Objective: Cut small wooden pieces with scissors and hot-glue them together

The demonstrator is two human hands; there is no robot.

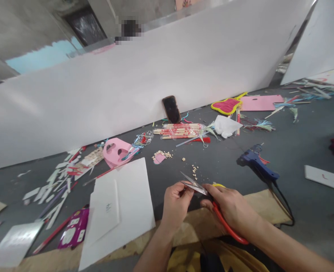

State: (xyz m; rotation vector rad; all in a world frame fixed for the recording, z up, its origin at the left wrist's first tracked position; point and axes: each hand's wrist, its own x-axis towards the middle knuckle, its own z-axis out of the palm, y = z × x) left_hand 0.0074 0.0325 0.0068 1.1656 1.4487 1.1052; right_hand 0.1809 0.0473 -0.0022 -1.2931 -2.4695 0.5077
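Note:
My right hand is wrapped round a pair of scissors with red handles, their blades spread apart and pointing left. My left hand is closed in a pinch right at the blades; whatever lies between its fingertips is too small to make out. Just beyond the scissors, small pale beads are scattered on the dark table. A little farther off, more of them are heaped around a pink rounded piece.
To the right lies a blue glue gun with a black cord. White paper sheets and a purple packet are at left. A phone leans on the white partition, behind bundled sticks. Pink cut-out stands left.

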